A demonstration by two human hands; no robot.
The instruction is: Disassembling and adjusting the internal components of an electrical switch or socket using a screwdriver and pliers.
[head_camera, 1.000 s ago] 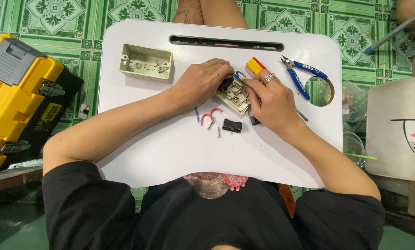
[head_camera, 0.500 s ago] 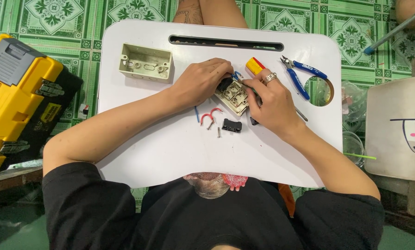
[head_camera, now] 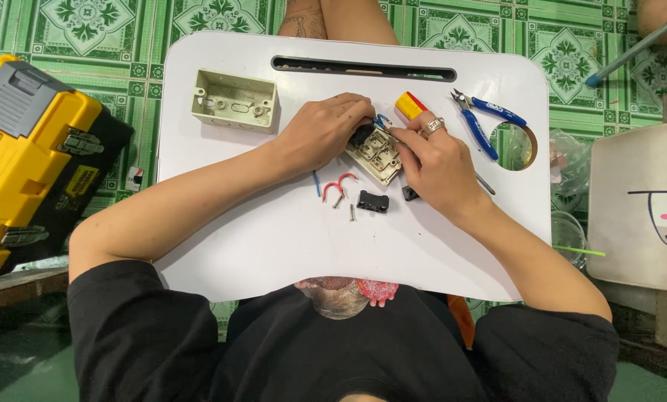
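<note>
A beige switch module lies on the white lap table, gripped at its upper left by my left hand. My right hand, a ring on one finger, pinches a thin tool or wire at the module's top edge, beside a short blue wire. Just below the module lie two red wire loops, a small blue wire, a screw and a black switch part.
A beige wall box sits at the table's upper left. Blue-handled cutters and a yellow-and-red tool handle lie at the upper right. A yellow toolbox stands on the floor to the left, a white container to the right.
Both hands stay on the switch module. The fingers shift only slightly at its top edge.
</note>
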